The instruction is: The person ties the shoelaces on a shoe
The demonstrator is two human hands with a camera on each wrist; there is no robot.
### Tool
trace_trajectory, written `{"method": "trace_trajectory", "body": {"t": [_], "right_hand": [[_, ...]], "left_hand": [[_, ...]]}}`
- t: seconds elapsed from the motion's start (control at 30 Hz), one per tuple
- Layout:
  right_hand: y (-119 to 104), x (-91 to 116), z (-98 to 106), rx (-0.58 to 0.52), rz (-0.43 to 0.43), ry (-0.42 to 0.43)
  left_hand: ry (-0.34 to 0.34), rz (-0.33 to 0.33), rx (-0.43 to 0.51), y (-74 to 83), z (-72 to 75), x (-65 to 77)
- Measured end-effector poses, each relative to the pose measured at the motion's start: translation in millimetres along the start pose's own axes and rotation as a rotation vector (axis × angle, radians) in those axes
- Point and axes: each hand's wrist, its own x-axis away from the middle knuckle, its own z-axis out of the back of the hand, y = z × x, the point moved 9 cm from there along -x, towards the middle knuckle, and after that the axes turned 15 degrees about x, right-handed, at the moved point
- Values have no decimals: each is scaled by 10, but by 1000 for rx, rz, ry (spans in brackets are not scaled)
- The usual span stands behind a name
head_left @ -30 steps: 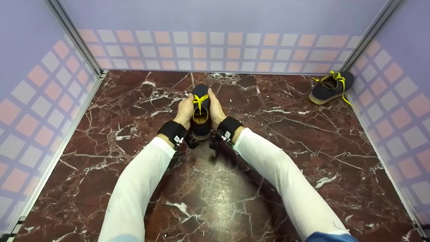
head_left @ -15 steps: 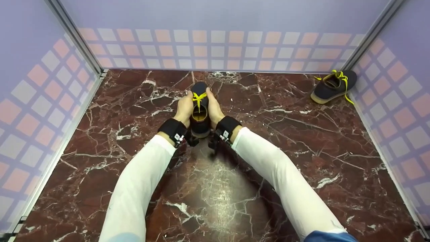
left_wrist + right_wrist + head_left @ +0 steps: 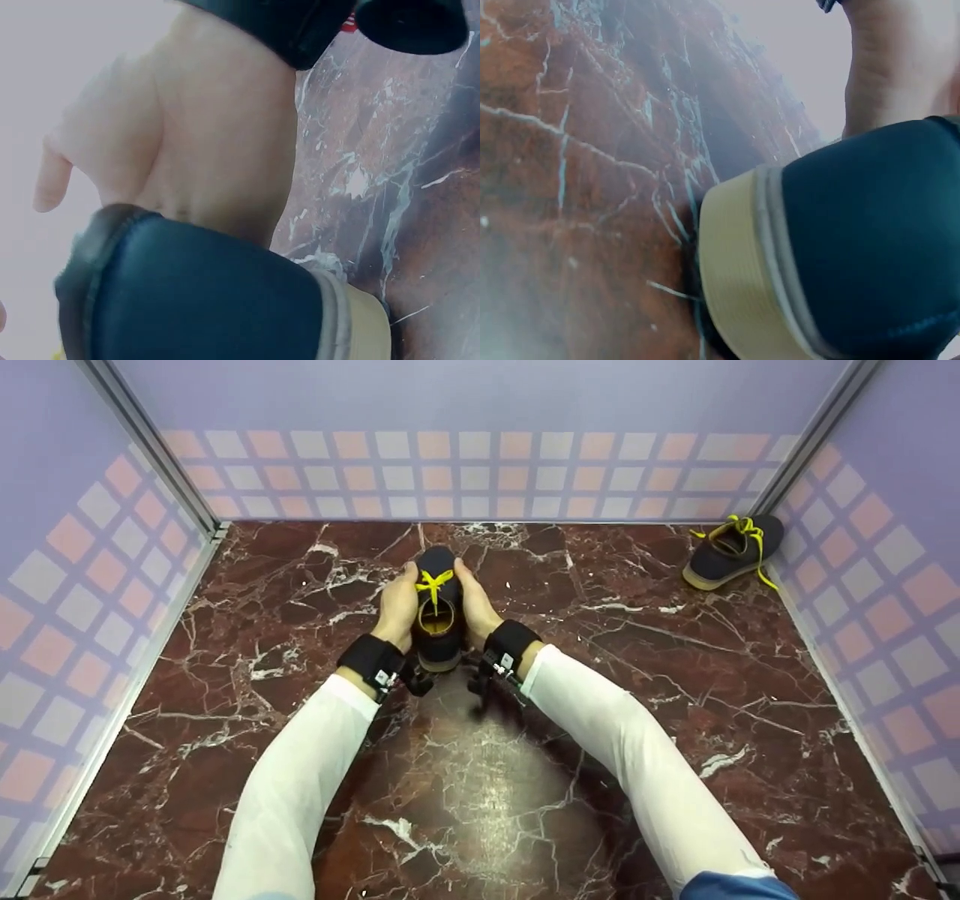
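No legible text, even on the white tags (image 3: 382, 677) of the black wristbands (image 3: 363, 655)

I see bright, fairly even light here, a pale glare pooling on the glossy table (image 3: 491, 795) and soft shadow beside the right sleeve (image 3: 641, 750), while both wrist views look hazy, bluish and partly burnt near-white.

3 lilac walls (image 3: 480, 394) with pink-and-white checks (image 3: 433, 445) border a glossy, red-brown marbled floor (image 3: 712, 675)

Passage lies left of the left hand (image 3: 397, 604) and right of the right hand (image 3: 478, 605); the held shoe (image 3: 439, 616) fills the gap between, another shoe (image 3: 726, 559) (far right) obstructs.
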Motion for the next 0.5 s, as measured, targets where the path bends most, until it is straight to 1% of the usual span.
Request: {"method": "trace_trajectory", "body": {"t": [0.07, 0.1, 0.13, 0.2, 0.27, 0.33, 0.37, 0.47, 0.5], "right_hand": [[-11, 28, 23, 15, -16, 8], [-12, 42, 38, 28, -25, 13], [-15, 53, 54, 47, -35, 16], [-13, 74, 94, 89, -57, 22], [-9, 85, 140, 125, -74, 24], [49, 26, 218, 153, -95, 17], [131, -65, 278, 149, -109, 18], [191, -143, 371, 180, -117, 6], [172, -137, 381, 192, -110, 6]], "left_hand": [[-22, -39, -48, 161, -71, 221], [-39, -57, -76, 225, -106, 310], [-48, -73, -98, 264, -121, 364], [-65, -90, -136, 310, -149, 438], [-80, -99, -173, 326, -169, 477], [-93, -103, -192, 333, -187, 513], [-100, -108, -197, 339, -195, 530], [-123, -134, -190, 366, -225, 596], [-130, -147, -190, 380, -236, 621]]}}
